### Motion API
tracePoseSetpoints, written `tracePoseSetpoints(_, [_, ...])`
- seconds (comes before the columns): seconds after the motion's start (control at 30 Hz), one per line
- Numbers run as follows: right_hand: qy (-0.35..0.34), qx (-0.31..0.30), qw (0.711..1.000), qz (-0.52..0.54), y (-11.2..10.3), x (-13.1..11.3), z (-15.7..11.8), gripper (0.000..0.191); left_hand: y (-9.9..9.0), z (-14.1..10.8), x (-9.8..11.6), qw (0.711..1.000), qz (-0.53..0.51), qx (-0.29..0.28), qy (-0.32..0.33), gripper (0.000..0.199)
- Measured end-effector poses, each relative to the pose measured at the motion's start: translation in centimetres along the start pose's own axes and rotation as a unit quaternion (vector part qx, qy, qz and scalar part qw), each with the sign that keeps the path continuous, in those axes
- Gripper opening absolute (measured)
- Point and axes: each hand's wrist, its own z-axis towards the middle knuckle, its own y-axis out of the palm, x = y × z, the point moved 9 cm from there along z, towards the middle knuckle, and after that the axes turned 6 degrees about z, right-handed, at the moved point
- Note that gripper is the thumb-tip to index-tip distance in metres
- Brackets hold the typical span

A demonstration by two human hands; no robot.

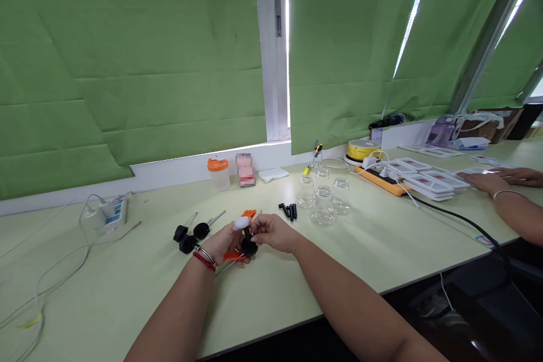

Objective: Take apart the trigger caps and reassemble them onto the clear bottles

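Head view: fingers point(260, 237) hold cap point(249, 248), box print point(245, 170) blurred.

Jars point(323, 206) bar the right hand's point(271, 232) two o'clock; three is free table point(365, 243). Lids point(201, 231) bar the left hand's point(223, 244) ten o'clock.

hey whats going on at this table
Someone's left hand holds a round black lid, with their right hand at it. Three more black lids lie to the left; short black tubes and clear glass jars are to the right. Farther right, a co-worker's hand is beside white trays.
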Motion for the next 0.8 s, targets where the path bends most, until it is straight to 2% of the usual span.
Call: tracePoseSetpoints(0.8, [-0.005,-0.006,1.0,-0.013,0.07,0.0,0.02,0.026,-0.08,0.05,-0.21,1.0,0.015,0.005,-0.006,0.061])
